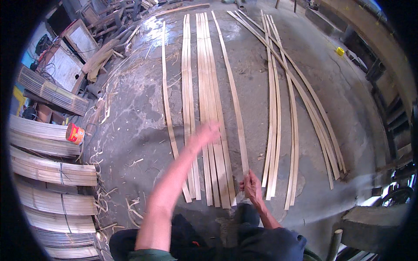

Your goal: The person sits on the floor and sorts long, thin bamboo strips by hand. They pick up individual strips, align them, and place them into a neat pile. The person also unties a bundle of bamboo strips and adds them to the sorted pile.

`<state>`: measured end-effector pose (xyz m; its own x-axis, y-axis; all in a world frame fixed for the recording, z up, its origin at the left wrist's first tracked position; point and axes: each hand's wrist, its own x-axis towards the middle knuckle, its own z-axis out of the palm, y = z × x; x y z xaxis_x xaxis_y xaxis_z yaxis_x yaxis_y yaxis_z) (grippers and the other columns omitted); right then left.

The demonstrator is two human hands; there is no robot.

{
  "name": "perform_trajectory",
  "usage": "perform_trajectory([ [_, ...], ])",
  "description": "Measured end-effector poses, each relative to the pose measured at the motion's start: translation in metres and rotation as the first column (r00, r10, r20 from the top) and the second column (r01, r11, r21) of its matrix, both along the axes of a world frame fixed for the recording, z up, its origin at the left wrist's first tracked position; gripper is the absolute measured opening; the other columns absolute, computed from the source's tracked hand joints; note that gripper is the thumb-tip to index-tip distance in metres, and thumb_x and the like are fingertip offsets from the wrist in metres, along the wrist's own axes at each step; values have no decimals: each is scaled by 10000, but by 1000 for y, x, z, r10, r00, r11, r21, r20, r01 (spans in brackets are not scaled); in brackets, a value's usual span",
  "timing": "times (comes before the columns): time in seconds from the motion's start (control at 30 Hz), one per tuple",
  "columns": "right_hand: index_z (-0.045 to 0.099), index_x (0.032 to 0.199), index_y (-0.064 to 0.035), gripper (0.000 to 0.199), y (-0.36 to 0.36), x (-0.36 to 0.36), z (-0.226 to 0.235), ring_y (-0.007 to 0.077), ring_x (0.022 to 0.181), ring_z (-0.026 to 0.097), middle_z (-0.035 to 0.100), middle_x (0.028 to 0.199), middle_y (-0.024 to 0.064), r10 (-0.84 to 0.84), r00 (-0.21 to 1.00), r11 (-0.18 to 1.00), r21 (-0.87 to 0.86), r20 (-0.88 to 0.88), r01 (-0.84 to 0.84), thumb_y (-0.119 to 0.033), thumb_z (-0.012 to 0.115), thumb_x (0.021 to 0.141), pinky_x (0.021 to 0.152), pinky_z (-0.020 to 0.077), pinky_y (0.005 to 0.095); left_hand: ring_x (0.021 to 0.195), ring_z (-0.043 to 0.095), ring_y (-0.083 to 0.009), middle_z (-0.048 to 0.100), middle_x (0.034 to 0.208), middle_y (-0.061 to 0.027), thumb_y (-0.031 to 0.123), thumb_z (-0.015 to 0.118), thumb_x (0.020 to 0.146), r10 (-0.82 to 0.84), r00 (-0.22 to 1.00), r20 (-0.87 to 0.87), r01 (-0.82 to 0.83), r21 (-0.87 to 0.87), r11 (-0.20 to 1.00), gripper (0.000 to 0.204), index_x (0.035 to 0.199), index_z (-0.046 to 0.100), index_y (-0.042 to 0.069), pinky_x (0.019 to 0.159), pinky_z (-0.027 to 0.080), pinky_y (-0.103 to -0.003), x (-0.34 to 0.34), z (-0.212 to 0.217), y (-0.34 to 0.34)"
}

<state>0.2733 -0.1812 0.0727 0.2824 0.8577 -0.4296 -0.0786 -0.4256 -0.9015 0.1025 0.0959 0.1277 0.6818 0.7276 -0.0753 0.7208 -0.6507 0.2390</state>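
Observation:
My right hand is closed on the near end of a single long bamboo strip, which runs away from me across the concrete floor. To its left lies a row of pale bamboo strips side by side. My left hand is stretched out over that row, smeared by motion, so its fingers and any contact are unclear. A narrower group of strips and one lone strip lie further left. On the right, several more strips lie loosely, some crossing others near their far ends.
Tied bundles of bamboo strips are stacked along the left side, with a red and orange tin on them. Shavings litter the floor nearby. Scrap wood is piled far left. A yellow object lies far right.

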Motion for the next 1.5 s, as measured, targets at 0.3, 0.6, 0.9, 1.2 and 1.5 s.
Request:
perform_trajectory([
  [0.3,400,1454,-135,493,-9,-8,-28,240,554,562,574,642,185,7,854,993,99,521,-69,-276,514,996,551,465,364,1007,618,-362,620,1073,-182,219,592,906,21,992,-124,17,299,954,340,1202,582,51,867,509,-488,-54,170,52],
  [0.6,408,1437,-64,490,-8,-37,-25,157,567,527,502,622,119,28,850,976,170,527,-137,-287,482,1007,547,459,335,1026,640,-371,662,1077,-213,231,603,872,-21,924,-383,-75,-235,969,325,1146,642,62,890,527,-465,-133,59,21],
  [0.9,412,1434,-55,511,-17,-57,7,239,621,667,655,752,168,-52,837,924,345,545,-167,-191,559,964,598,534,380,1000,634,-408,664,1059,-235,201,615,875,140,961,-239,-175,-129,976,329,1178,640,76,896,511,-492,-181,74,20],
  [1.2,362,1487,-122,510,25,-96,4,63,572,463,495,678,-24,36,986,972,223,162,-72,-178,519,1005,521,445,244,1063,607,-371,630,1159,-195,235,591,884,-15,983,-184,10,-31,999,388,1224,580,47,902,510,-468,-160,76,-4],
  [1.5,248,1521,-90,570,33,-161,5,64,576,470,494,664,-31,40,984,982,188,-172,-7,-194,496,1018,534,440,232,1292,440,-376,463,1398,-183,207,557,894,44,981,188,-86,225,971,425,1289,529,54,1091,336,-505,-124,-77,-126],
])
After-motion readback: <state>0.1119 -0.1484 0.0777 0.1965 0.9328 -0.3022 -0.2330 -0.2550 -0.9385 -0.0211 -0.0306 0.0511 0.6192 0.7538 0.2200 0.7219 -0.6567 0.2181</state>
